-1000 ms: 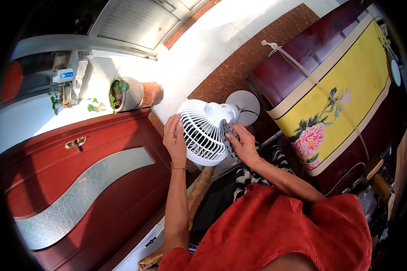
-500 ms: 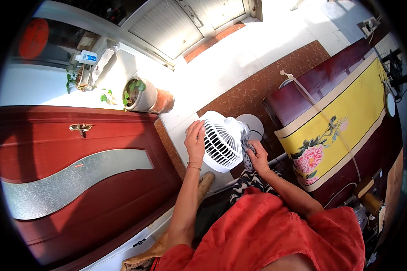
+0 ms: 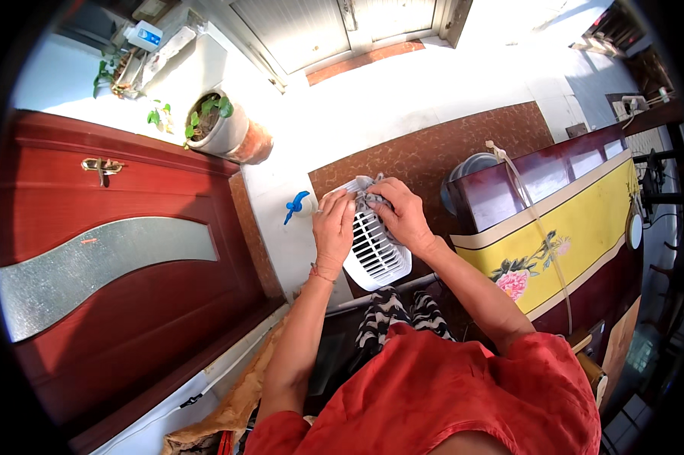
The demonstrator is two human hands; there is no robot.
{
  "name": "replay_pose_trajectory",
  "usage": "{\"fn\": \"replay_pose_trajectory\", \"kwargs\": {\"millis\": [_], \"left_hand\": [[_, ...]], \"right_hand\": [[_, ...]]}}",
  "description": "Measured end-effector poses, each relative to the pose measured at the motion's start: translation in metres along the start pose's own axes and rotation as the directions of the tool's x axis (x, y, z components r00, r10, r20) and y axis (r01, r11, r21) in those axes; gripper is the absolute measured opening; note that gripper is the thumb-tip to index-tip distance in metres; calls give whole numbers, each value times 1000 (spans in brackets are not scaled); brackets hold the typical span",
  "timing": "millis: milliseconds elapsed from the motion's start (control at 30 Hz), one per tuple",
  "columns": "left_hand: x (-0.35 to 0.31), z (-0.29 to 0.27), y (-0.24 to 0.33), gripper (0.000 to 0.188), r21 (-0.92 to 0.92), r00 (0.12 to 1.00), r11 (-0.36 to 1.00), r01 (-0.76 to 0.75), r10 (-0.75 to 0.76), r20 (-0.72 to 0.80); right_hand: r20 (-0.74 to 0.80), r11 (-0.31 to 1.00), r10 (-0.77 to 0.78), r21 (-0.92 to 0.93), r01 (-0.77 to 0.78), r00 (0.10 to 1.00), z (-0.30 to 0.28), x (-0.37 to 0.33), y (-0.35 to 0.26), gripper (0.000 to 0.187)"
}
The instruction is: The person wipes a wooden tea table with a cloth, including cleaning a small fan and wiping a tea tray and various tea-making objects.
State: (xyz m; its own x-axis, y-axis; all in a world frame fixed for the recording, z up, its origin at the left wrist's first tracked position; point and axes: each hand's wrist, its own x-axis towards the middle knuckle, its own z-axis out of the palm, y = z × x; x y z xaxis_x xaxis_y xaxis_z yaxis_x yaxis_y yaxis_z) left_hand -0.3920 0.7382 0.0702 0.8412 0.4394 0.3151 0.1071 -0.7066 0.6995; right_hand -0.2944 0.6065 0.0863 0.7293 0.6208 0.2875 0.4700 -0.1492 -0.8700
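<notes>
A white electric fan (image 3: 376, 254) with a slatted grille is in front of my knees. My left hand (image 3: 334, 227) is closed on its left rim near the far end, fingers bent over the edge. A crumpled grey patterned cloth (image 3: 370, 199) lies against the far end of the grille. My right hand (image 3: 403, 216) grips this cloth and presses it onto the fan, close to my left fingertips. Both hands and the cloth hide part of the fan, and its base is not visible.
A blue lobed piece (image 3: 296, 206) lies left of the fan. A potted plant (image 3: 232, 136) stands at the far left, beside a red door panel (image 3: 130, 303). On the right is a dark table (image 3: 539, 182) with a yellow flowered runner (image 3: 577, 246), and a grey bucket (image 3: 475, 167) behind it.
The fan has turned and its round base has gone from sight. My right hand has brought the cloth from the fan's right side to its far end, nearer my left hand. The blue piece now shows.
</notes>
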Motion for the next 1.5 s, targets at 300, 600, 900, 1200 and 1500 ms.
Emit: {"fn": "replay_pose_trajectory", "kwargs": {"millis": [300, 600, 900, 1200, 1500], "left_hand": [[-16, -11, 16, 19, 15, 994, 996, 89, -89, 59], [-18, -8, 22, 20, -17, 971, 974, 228, -226, 82], [-4, -2, 11, 18, -66, 986, 984, 167, -166, 15], [-5, 4, 8, 17, -38, 997, 997, 71, -72, -31], [-1, 8, 9, 18, -262, 960, 945, 193, -238, -150]], "right_hand": [[532, 954, 270, -34, -298, 803, 49, 32, 160, 22], [57, 779, 585, 239, -580, 809, 38, -45, 186, 20], [-261, 711, 695, 393, -584, 670, 31, -167, 77, 20], [-159, 998, 50, -30, -55, 986, -16, -77, -34, 27], [119, 957, -185, -203, 206, 976, 1, -15, -32, 35]]}}
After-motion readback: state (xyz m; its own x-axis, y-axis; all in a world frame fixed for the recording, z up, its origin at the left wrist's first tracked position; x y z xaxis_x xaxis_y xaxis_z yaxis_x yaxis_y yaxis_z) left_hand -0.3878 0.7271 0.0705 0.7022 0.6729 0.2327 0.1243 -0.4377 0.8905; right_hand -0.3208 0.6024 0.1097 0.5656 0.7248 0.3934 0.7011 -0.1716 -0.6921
